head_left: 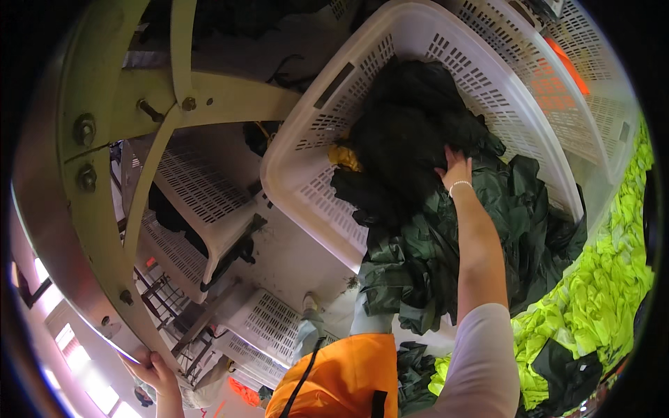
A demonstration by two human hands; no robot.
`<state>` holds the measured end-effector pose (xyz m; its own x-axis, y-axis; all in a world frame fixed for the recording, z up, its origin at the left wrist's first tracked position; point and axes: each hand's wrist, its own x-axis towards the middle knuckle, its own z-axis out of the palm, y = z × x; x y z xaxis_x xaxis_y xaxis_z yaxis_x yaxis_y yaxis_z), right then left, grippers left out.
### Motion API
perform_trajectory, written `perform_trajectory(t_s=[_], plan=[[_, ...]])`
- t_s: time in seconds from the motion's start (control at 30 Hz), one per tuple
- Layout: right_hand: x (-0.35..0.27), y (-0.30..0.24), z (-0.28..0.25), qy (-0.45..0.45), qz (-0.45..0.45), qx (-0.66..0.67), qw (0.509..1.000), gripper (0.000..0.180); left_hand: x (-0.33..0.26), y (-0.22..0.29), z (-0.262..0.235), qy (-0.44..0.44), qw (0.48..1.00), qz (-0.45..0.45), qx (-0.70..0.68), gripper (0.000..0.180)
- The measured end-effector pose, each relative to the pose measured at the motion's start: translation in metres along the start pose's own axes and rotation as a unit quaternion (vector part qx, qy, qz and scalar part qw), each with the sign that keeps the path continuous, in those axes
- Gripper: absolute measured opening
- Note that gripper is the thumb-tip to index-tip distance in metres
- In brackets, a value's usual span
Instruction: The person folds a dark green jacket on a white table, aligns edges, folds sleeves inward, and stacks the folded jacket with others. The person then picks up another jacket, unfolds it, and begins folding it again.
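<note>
My right hand [456,169] reaches into a large white plastic laundry basket [306,150], its fingers spread over a heap of dark cloth. Under the fingertips the cloth is black [411,132]; beside the wrist it is shiny dark green [481,209] and spills over the basket's near side. A small yellow piece [344,157] lies against the inner left wall. At the lower left, my left hand [157,376] is closed on the edge of a metal table [104,310], thumb uppermost; some of its fingers are hidden.
More white baskets stand nested at the right [557,90] and below the table frame [202,181]. A greenish metal beam with bolts [237,97] crosses the upper left. Bright yellow-green cloth [592,299] is piled at the right. An orange apron [348,376] covers my front.
</note>
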<state>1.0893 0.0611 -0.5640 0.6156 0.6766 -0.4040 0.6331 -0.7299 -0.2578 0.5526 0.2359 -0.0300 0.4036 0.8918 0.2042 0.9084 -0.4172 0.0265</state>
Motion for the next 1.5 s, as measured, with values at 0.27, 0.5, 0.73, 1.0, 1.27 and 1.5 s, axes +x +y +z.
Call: perform_trajectory(t_s=[0.27,0.5,0.73,1.0,1.27,1.5], plan=[[-0.122,-0.111,-0.125,-0.127,-0.020,0.116,0.985,0.044,0.031,0.049,0.008,-0.013,0.994,0.056,-0.090,0.076],[-0.300,-0.162,-0.298,0.041,0.023,0.403,0.914,0.042,0.038,0.056,-0.012,-0.022,0.998,0.060,-0.022,0.076],[-0.419,-0.200,-0.472,0.140,-0.064,0.347,0.925,0.044,-0.002,0.086,-0.071,-0.134,0.919,-0.062,-0.366,0.059],[-0.515,-0.304,-0.681,0.159,-0.585,0.404,0.685,0.040,-0.045,0.045,-0.188,-0.178,0.866,0.015,-0.467,0.053],[-0.555,-0.451,-0.797,-0.298,-0.814,0.269,0.420,0.022,-0.063,0.031,-0.318,-0.014,0.787,0.259,-0.560,0.089],[-0.566,-0.501,-0.697,-0.078,-0.509,0.085,0.853,0.024,-0.052,-0.154,-0.372,-0.070,0.392,-0.111,-0.910,0.049]])
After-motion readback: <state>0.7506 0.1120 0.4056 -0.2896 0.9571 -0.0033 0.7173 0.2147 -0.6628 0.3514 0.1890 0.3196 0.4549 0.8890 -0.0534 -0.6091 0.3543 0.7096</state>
